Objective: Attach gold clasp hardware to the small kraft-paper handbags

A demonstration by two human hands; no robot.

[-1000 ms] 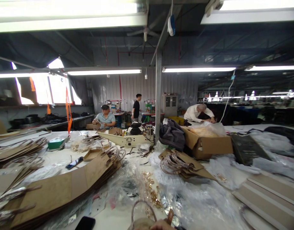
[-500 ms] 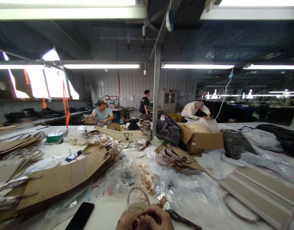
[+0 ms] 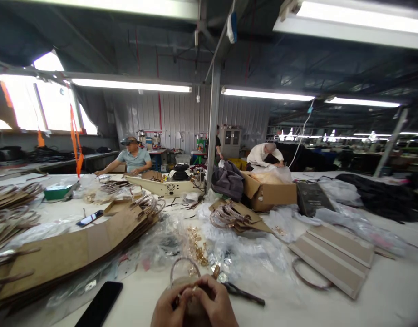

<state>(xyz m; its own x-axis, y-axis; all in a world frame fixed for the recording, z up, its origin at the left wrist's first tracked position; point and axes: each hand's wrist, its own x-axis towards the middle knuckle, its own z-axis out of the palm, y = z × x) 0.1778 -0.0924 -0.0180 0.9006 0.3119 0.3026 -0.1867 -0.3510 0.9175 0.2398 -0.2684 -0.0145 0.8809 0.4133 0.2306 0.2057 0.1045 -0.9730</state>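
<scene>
Both my hands meet at the bottom middle of the head view, over the white table [image 3: 331, 299]. My left hand [image 3: 168, 306] and my right hand [image 3: 213, 303] are closed, fingertips pinched together on a small beige bag piece [image 3: 191, 303] with a clear loop handle [image 3: 180, 265] standing up behind them. A little gold fitting glints between the fingertips. A dark tool [image 3: 244, 294] lies just right of my right hand. A heap of gold metal fittings [image 3: 197, 245] sits on clear plastic right behind the handle.
A black phone [image 3: 100, 308] lies at the lower left. Stacked brown bag panels [image 3: 76, 250] fan across the left. An open cardboard box [image 3: 268, 193], grey striped boards [image 3: 334, 256] and crumpled plastic fill the right. Three other people work at the far tables.
The view has tipped down and turned right. My hands, barely visible a second ago, have come up into view, pinched together on the bag piece.
</scene>
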